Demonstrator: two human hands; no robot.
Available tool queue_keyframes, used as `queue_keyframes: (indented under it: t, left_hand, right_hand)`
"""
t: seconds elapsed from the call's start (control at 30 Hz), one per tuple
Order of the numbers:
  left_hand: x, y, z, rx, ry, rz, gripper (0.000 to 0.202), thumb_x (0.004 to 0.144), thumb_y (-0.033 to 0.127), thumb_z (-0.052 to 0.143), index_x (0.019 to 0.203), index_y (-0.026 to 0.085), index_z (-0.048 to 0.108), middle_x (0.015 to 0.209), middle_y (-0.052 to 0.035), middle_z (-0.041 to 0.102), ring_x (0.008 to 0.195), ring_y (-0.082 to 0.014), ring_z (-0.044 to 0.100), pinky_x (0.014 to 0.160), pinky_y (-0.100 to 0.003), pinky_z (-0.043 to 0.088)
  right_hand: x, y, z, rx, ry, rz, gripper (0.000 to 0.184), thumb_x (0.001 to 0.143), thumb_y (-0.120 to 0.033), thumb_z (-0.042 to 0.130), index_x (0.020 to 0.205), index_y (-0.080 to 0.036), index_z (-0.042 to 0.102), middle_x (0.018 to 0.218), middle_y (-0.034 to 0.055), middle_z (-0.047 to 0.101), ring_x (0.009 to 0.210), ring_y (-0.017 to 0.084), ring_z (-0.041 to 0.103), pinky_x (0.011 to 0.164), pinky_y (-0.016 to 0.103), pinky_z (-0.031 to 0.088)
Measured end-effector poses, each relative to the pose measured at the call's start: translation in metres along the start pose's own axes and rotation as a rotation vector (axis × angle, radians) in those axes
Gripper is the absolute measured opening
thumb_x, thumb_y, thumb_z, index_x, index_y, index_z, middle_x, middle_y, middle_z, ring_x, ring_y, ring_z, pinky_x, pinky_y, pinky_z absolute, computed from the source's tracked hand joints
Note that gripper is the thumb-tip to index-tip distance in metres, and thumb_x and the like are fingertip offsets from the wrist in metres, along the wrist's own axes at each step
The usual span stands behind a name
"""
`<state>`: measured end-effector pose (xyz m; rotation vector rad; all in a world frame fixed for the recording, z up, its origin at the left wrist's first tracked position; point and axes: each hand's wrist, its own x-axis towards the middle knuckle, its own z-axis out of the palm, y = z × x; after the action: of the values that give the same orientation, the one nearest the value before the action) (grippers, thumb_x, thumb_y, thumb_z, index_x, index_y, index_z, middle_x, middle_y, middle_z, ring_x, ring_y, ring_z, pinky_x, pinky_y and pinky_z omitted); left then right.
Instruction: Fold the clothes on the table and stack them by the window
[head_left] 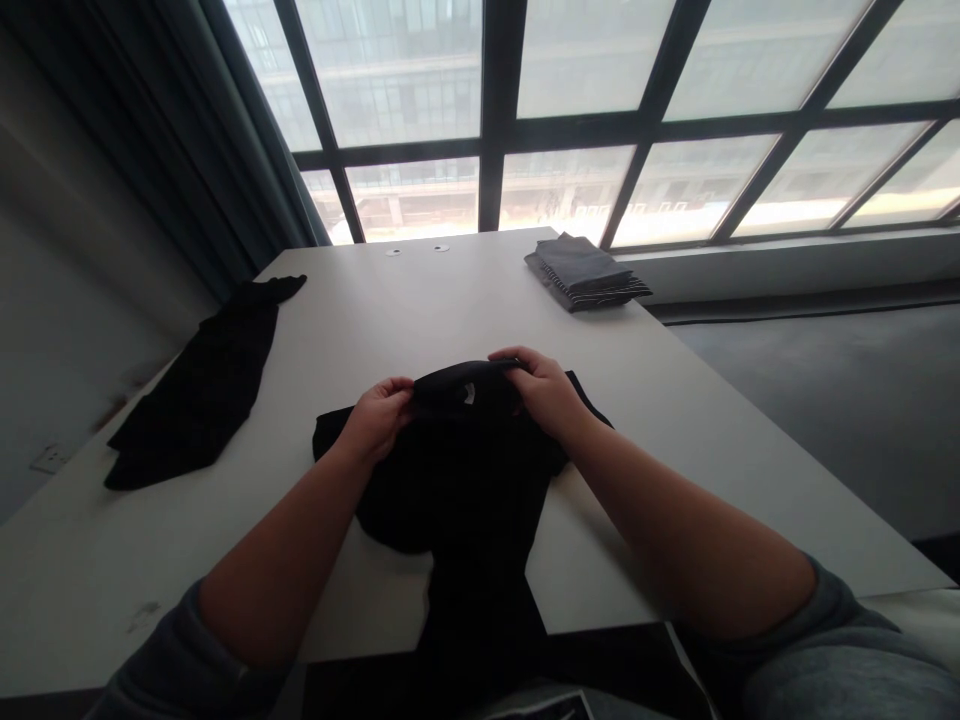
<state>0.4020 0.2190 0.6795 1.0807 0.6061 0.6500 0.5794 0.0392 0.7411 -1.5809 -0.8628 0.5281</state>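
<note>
A black garment (465, 480) lies on the white table (420, 300) in front of me, its lower part hanging over the near edge. My left hand (379, 415) is closed on the garment's upper left edge. My right hand (544, 390) is closed on the upper right edge, near a small white label at the collar. Both hands lift that top edge slightly off the table.
A second black garment (202, 385) lies spread on the table's left side. A folded grey striped cloth stack (585, 272) sits at the far right corner. Large windows (570, 110) and a dark curtain (187, 130) stand behind the table. The floor lies to the right.
</note>
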Motion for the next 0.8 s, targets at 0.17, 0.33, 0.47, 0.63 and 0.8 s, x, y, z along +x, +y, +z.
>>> queue_keyframes:
  t: [0.17,0.33,0.47,0.63,0.8]
  left_hand:
    - [0.002,0.008,-0.001,-0.154,-0.015,-0.006,0.016,0.080,0.008,0.068,0.090,0.019,0.063,0.093,-0.0057,0.073,0.085,-0.0166,0.073,0.083,-0.032,0.064]
    - [0.001,0.016,-0.005,-0.111,0.018,0.158,0.019,0.073,0.012,0.073,0.085,0.020,0.060,0.094,-0.0004,0.067,0.072,-0.0086,0.063,0.059,-0.018,0.054]
    - [-0.006,0.017,-0.003,0.262,0.016,0.335,0.021,0.083,0.035,0.073,0.098,0.023,0.065,0.109,-0.0027,0.069,0.091,-0.0154,0.067,0.068,-0.025,0.056]
    - [-0.013,0.011,-0.001,0.912,-0.052,0.350,0.035,0.080,0.039,0.079,0.111,0.024,0.071,0.106,-0.0072,0.076,0.092,-0.0250,0.070,0.080,-0.036,0.054]
    - [-0.010,0.011,-0.003,0.731,-0.183,0.159,0.024,0.082,0.041,0.079,0.094,0.021,0.075,0.081,-0.0023,0.073,0.069,-0.0184,0.064,0.065,-0.029,0.048]
  right_hand:
    - [0.007,0.009,-0.003,-0.008,0.010,-0.010,0.021,0.083,-0.031,0.068,0.100,-0.025,0.079,0.071,-0.0004,0.066,0.055,0.014,0.054,0.047,0.026,0.045]
    - [0.009,0.014,-0.006,-0.102,0.100,-0.036,0.023,0.084,-0.028,0.064,0.100,-0.025,0.079,0.067,-0.0009,0.065,0.055,0.015,0.055,0.049,0.027,0.044]
    - [0.005,0.010,-0.004,-0.143,0.080,-0.135,0.026,0.083,-0.023,0.063,0.101,-0.025,0.081,0.071,-0.0005,0.068,0.064,0.016,0.057,0.059,0.028,0.047]
    - [0.003,0.009,-0.003,-0.160,0.072,-0.079,0.030,0.084,-0.026,0.059,0.106,-0.025,0.079,0.073,-0.0003,0.068,0.059,0.016,0.056,0.055,0.029,0.046]
    - [0.006,0.010,-0.005,-0.183,0.117,-0.068,0.031,0.084,-0.029,0.057,0.107,-0.024,0.078,0.072,-0.0001,0.066,0.055,0.015,0.056,0.049,0.027,0.044]
